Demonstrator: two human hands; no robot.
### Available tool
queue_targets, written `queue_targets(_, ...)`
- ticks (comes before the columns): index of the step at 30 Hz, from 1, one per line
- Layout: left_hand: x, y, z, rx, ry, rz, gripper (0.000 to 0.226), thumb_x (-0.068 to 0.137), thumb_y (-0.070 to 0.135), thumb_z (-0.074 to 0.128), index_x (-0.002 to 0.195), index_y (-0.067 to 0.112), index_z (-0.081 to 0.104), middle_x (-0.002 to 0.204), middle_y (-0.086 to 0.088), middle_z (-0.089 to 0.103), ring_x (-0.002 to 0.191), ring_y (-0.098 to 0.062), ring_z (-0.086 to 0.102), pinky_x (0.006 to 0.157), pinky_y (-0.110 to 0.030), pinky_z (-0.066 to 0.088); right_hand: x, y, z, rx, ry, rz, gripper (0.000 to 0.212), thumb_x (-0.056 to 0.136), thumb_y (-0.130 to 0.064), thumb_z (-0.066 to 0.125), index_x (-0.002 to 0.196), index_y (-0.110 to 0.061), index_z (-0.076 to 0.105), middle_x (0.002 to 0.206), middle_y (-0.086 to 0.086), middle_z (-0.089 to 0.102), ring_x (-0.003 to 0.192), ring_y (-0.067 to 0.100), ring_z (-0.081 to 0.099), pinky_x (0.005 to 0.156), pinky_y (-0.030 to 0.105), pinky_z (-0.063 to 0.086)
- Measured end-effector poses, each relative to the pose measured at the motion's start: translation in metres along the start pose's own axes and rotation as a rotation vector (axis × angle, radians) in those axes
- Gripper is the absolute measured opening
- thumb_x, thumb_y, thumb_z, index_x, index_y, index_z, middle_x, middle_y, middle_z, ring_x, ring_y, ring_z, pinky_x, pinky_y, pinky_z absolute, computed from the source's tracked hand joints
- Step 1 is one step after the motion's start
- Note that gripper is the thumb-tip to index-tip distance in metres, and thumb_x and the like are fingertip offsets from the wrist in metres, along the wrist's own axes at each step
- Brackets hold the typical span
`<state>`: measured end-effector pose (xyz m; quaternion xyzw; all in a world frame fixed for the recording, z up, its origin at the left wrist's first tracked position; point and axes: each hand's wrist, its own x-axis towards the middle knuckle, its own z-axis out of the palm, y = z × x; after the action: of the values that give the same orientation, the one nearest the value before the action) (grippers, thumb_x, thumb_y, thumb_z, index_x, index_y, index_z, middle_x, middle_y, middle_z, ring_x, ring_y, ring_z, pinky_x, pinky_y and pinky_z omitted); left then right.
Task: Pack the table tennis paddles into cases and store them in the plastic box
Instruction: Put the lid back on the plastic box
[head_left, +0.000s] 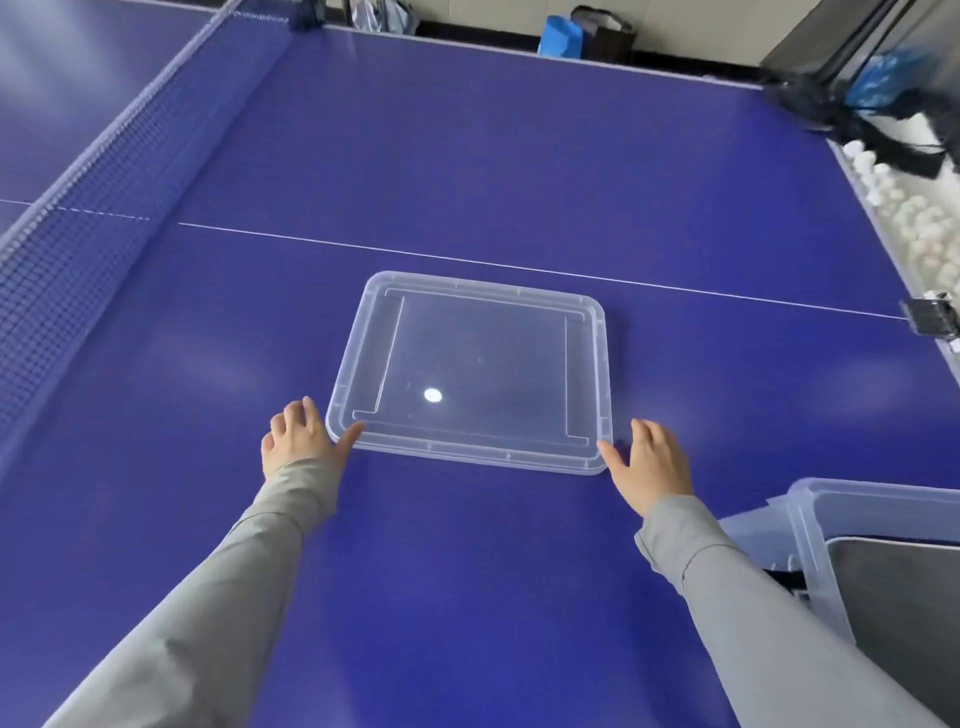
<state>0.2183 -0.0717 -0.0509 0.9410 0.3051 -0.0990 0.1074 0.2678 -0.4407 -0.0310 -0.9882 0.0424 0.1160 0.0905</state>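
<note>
A clear plastic lid (475, 364) lies flat on the blue table tennis table (467, 156). My left hand (298, 436) is at the lid's near left corner, thumb touching the rim, fingers relaxed. My right hand (649, 462) is at the near right corner, thumb against the rim, fingers straight. Neither hand grips the lid. The clear plastic box (815, 525) stands at the lower right edge, with a grey case (898, 597) inside it. No loose paddle is in view.
The net (104, 171) runs along the left side. A tray of white balls (919, 223) sits beyond the table's right edge, with a dark clamp (932, 314) fixed at that edge. Bags and a bin stand by the far wall.
</note>
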Motion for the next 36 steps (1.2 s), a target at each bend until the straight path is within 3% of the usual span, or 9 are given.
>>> queue_targets(10,0.039,0.026,0.030,-0.161,0.027,-0.054,0.074,0.077,0.062,0.059,0.122,0.004,0.048,0.126,-0.014,0.039,0.117,-0.034,0.036,0.094,-0.043,0.033,0.026,-0.023,0.033,0.027,-0.010,0.078,0.065,0.092,-0.048,0.048,0.134,0.000,0.041,0.143,0.013,0.039,0.135,0.029,0.030,0.107,0.039,0.028)
queue_targets(15,0.038,0.032,0.027,-0.378,0.010,-0.144,0.079,0.071,0.054,0.071,0.126,0.004,0.044,0.130,-0.015,0.037,0.122,-0.033,0.034,0.098,-0.044,0.032,0.026,-0.032,0.034,0.279,0.027,0.205,0.067,0.086,-0.045,0.060,0.131,0.001,0.041,0.139,0.014,0.040,0.131,0.031,0.032,0.102,0.042,0.032)
queue_targets(18,0.034,0.037,0.016,-0.532,0.003,-0.191,0.080,0.069,0.047,0.077,0.124,0.002,0.041,0.127,-0.015,0.046,0.121,-0.033,0.041,0.098,-0.045,0.038,0.025,-0.035,0.025,0.554,0.072,0.252,0.063,0.084,-0.035,0.066,0.128,0.001,0.038,0.128,0.012,0.044,0.115,0.029,0.047,0.098,0.044,0.040)
queue_targets(20,0.030,0.039,0.007,-0.602,-0.038,-0.222,0.082,0.068,0.046,0.079,0.125,0.003,0.039,0.126,-0.013,0.051,0.117,-0.032,0.049,0.096,-0.046,0.042,0.022,-0.036,0.015,0.702,0.093,0.254,0.060,0.083,-0.029,0.069,0.124,0.001,0.037,0.123,0.012,0.043,0.102,0.028,0.054,0.089,0.039,0.046)
queue_targets(23,0.017,0.037,-0.006,-0.627,-0.045,-0.248,0.084,0.066,0.047,0.079,0.126,0.005,0.039,0.124,-0.012,0.053,0.114,-0.031,0.052,0.094,-0.046,0.045,0.014,-0.033,0.002,0.711,0.149,0.219,0.060,0.080,-0.029,0.072,0.121,0.000,0.039,0.122,0.013,0.045,0.099,0.028,0.053,0.081,0.033,0.044)
queue_targets(28,-0.019,0.038,-0.024,-0.726,0.012,-0.235,0.080,0.067,0.046,0.079,0.126,0.008,0.041,0.120,-0.008,0.055,0.110,-0.029,0.054,0.085,-0.035,0.042,-0.011,-0.021,-0.026,0.776,0.252,0.153,0.061,0.079,-0.027,0.073,0.123,-0.002,0.039,0.125,0.011,0.045,0.112,0.028,0.049,0.083,0.029,0.041)
queue_targets(32,-0.051,0.047,-0.042,-0.751,0.015,-0.206,0.064,0.064,0.050,0.080,0.108,0.012,0.053,0.098,-0.003,0.057,0.097,-0.028,0.057,0.081,-0.035,0.045,-0.037,0.001,-0.058,0.803,0.349,0.124,0.062,0.079,-0.028,0.074,0.125,-0.006,0.040,0.127,0.008,0.047,0.116,0.024,0.050,0.083,0.027,0.040)
queue_targets(36,-0.095,0.065,-0.058,-0.826,0.005,-0.226,0.072,0.059,0.052,0.082,0.113,0.012,0.055,0.097,-0.005,0.057,0.094,-0.028,0.057,0.070,-0.031,0.040,-0.064,0.040,-0.089,0.783,0.421,0.106,0.064,0.078,-0.031,0.074,0.128,-0.008,0.041,0.130,0.006,0.049,0.115,0.025,0.051,0.091,0.034,0.043)
